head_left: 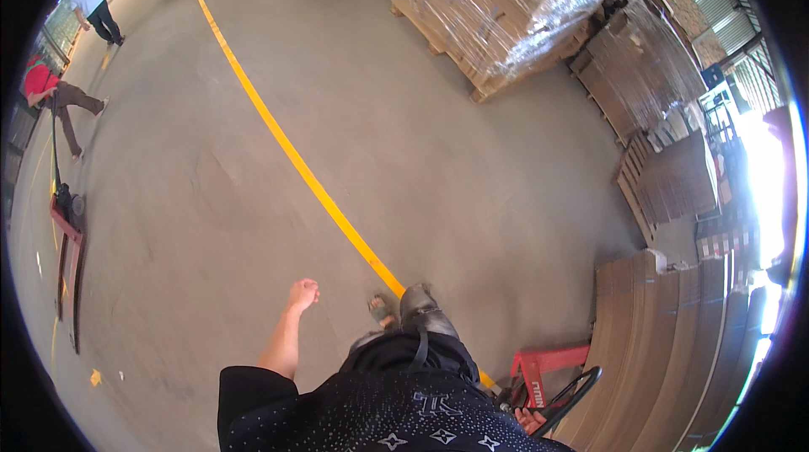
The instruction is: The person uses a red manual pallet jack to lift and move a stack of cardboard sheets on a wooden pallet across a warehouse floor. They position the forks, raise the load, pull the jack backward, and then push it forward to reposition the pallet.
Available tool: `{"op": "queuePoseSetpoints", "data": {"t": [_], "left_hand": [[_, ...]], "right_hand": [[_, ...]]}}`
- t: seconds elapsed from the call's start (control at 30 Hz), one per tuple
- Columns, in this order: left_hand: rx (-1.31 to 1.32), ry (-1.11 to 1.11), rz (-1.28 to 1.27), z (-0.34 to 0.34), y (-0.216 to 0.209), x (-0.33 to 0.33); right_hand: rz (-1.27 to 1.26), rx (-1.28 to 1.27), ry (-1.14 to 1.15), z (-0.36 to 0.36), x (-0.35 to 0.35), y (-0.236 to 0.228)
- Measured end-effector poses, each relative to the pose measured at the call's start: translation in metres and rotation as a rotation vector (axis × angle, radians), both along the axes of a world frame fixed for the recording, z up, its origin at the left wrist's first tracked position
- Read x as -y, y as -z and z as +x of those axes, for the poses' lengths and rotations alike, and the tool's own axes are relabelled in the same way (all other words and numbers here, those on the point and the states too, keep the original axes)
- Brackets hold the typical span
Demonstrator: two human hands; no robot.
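Observation:
My left hand (304,294) swings out in front of my body over the concrete floor, its fingers curled in and nothing showing in them. Low on the right, my right hand (529,421) is closed on the black loop handle (581,386) of a red pallet jack. Part of that hand is hidden by my shirt and the handle. The jack's red frame (548,361) shows just beyond the handle, beside the stacked cardboard.
A yellow line (286,144) runs along the floor. Film-wrapped boxes (497,10) stand on a wooden pallet (455,60) ahead. Flat cardboard stacks (649,326) line the right. At far left, a person (55,90) in red pulls another pallet jack (69,241); another person (94,5) walks beyond.

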State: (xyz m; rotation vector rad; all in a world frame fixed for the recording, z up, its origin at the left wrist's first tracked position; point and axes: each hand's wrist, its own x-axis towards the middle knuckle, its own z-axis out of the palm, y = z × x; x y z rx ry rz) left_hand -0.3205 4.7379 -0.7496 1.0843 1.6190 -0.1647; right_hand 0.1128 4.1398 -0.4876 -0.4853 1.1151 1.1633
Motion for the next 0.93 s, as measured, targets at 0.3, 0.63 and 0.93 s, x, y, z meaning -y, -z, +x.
{"op": "queuePoseSetpoints", "data": {"t": [0.3, 0.63, 0.93], "left_hand": [[-0.033, 0.145, 0.16, 0.059, 0.048, -0.254], [0.139, 0.959, -0.258, 0.122, 0.101, -0.374], [0.247, -0.128, -0.067, 0.236, 0.073, -0.538]], "right_hand": [[-0.062, 0.007, 0.01, 0.054, -0.234, 0.054], [0.045, -0.001, 0.184, 0.153, -0.506, 0.081], [0.651, -0.078, 0.141, 0.218, -0.681, 0.167]]}}
